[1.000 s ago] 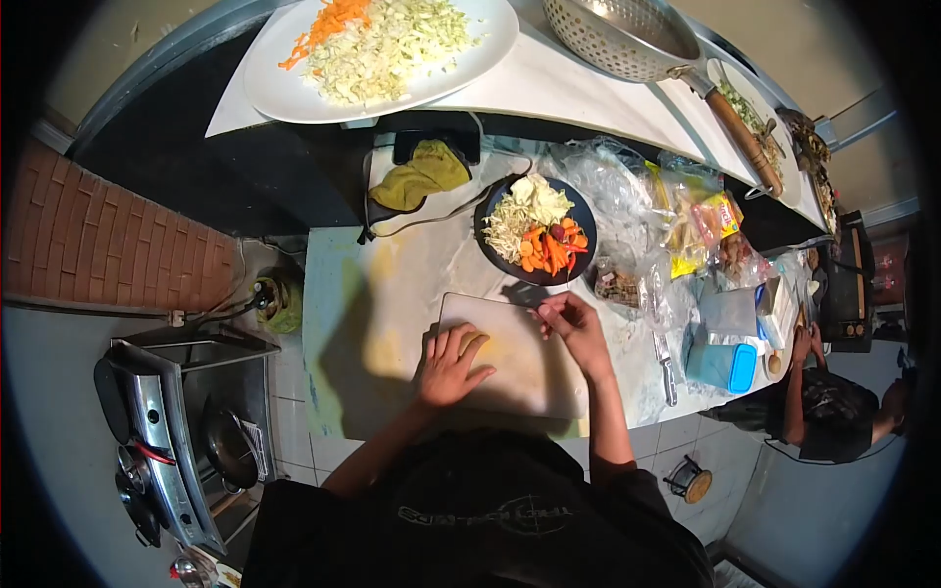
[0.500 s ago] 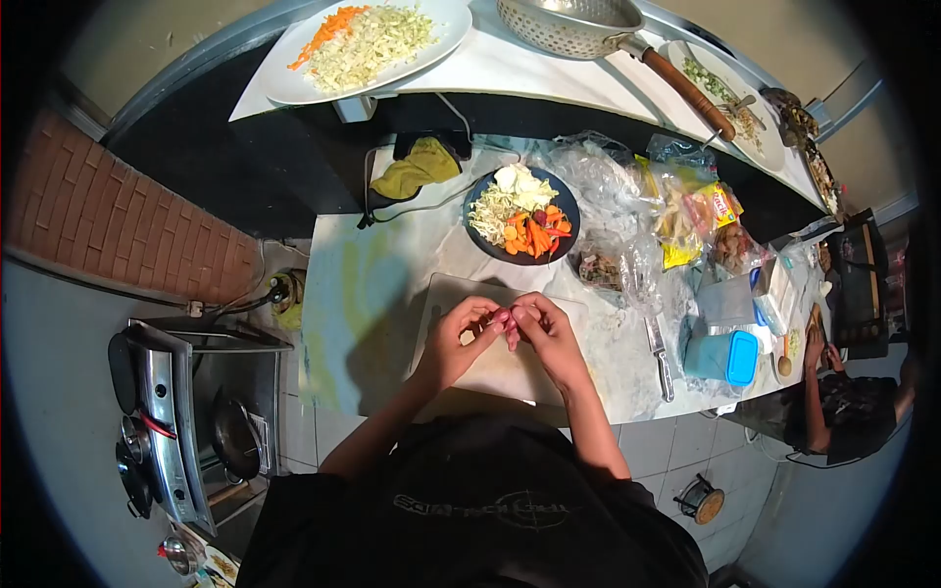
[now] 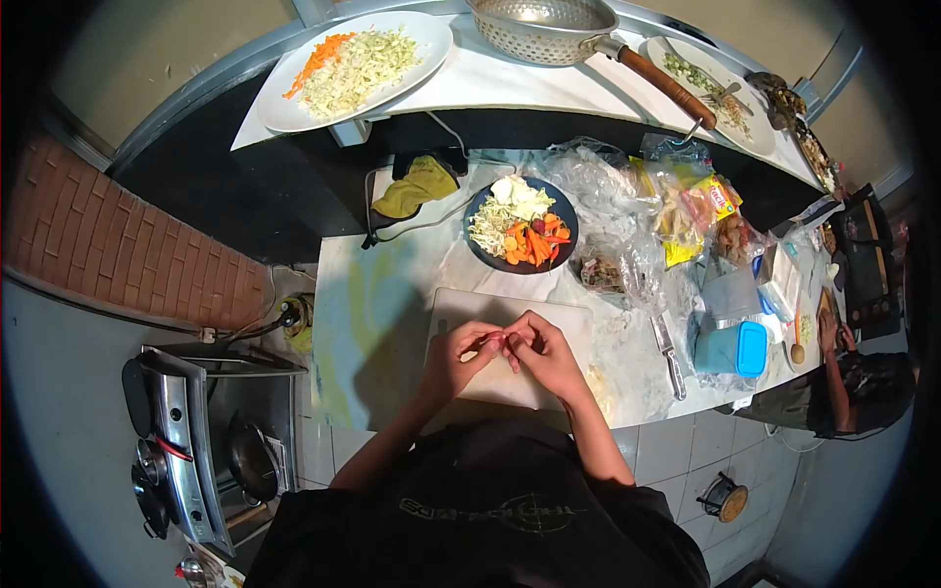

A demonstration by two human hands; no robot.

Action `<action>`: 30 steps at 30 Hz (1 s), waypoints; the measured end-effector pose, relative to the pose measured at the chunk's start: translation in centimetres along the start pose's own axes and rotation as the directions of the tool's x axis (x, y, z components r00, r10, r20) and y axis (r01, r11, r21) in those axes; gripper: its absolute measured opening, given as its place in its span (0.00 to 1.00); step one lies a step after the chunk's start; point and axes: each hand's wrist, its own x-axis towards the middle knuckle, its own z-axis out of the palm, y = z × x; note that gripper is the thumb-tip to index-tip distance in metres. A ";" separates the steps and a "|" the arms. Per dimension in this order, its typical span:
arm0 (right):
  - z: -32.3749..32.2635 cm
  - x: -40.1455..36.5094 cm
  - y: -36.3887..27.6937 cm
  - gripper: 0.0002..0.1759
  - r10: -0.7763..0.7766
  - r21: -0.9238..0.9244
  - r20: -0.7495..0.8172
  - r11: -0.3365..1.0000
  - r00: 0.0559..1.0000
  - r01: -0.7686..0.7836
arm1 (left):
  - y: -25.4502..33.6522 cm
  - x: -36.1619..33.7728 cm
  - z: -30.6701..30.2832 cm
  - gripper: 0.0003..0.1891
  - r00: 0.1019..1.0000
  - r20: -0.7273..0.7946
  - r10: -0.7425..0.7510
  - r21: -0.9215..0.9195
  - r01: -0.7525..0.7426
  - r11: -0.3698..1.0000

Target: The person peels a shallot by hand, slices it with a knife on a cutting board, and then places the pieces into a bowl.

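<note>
My left hand [image 3: 457, 359] and my right hand [image 3: 549, 359] meet over a pale cutting board [image 3: 574, 323], fingertips pinched together. Between them is a small reddish-purple shallot [image 3: 497, 339], mostly covered by the fingers. Beyond the board sits a dark round plate [image 3: 484, 256] carrying cabbage [image 3: 520, 195], bean sprouts [image 3: 487, 233], cut carrots [image 3: 534, 245] and a dark red piece. A knife [image 3: 669, 357] lies on the counter to the right of my right hand.
Plastic bags of food [image 3: 681, 211] and a blue-lidded container [image 3: 751, 350] crowd the right. On the raised shelf stand a white plate of chopped vegetables [image 3: 431, 49] and a perforated metal pan [image 3: 544, 39]. A stove [image 3: 176, 431] is at left; another person [image 3: 858, 392] works far right.
The view has tilted slightly, so the counter sits lower in the picture. Both hands stay together around the shallot, with the fingers shifted a little and less of it showing.
</note>
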 end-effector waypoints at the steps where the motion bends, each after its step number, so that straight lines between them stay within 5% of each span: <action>1: 0.2 -0.1 0.0 0.03 0.002 -0.002 0.002 1.000 1.000 -0.002 | -0.2 -0.1 -0.2 0.11 0.999 0.006 -0.051 -0.080 0.051 0.995; 4: 0.3 0.2 -0.2 0.05 -0.023 0.024 -0.027 0.999 0.999 0.024 | -0.6 -0.5 -1.1 0.10 0.991 0.026 -0.128 -0.126 0.130 0.983; 6: -0.3 0.0 0.6 0.07 -0.029 -0.129 -0.049 0.991 0.998 0.023 | -1.1 -0.3 -1.3 0.10 0.990 -0.016 -0.139 -0.155 0.135 0.979; 12: -1.3 0.5 2.3 0.08 0.097 -0.048 -0.156 0.993 0.983 -0.106 | -7.0 -0.3 -0.7 0.08 0.983 -0.112 -0.143 -0.199 0.119 0.973; 15: -2.7 1.1 4.5 0.09 0.144 -0.107 -0.133 0.982 0.981 -0.159 | -7.7 -0.1 0.1 0.10 0.974 -0.227 0.017 0.311 0.056 0.949; 16: -3.0 1.1 4.9 0.09 0.118 -0.134 -0.135 0.982 0.984 -0.136 | -7.9 -0.1 0.1 0.10 0.973 -0.229 0.014 0.306 0.058 0.950; 18: -3.4 0.9 5.8 0.10 0.101 -0.163 -0.139 0.979 0.985 -0.123 | -8.1 -0.4 0.2 0.14 0.958 -0.166 0.233 0.498 -0.123 0.858; 22: -3.3 0.2 5.1 0.08 0.081 -0.082 -0.155 0.992 0.985 -0.094 | -5.8 -1.0 1.0 0.17 0.942 -0.198 0.273 0.538 -0.128 0.833; 25: -2.3 -0.3 3.4 0.06 0.101 -0.084 -0.136 0.990 0.986 -0.113 | -2.9 -1.2 1.6 0.16 0.966 -0.250 0.062 0.346 0.029 0.938; 27: -1.3 -0.7 2.4 0.05 0.116 -0.094 -0.121 0.987 0.986 -0.128 | -2.1 -1.0 1.3 0.12 0.986 -0.042 -0.164 -0.236 0.150 0.960; 30: 0.2 -1.0 0.3 0.05 0.000 -0.132 -0.107 0.991 0.994 -0.015 | -0.9 -0.8 0.8 0.09 0.994 0.045 -0.099 -0.360 0.109 0.927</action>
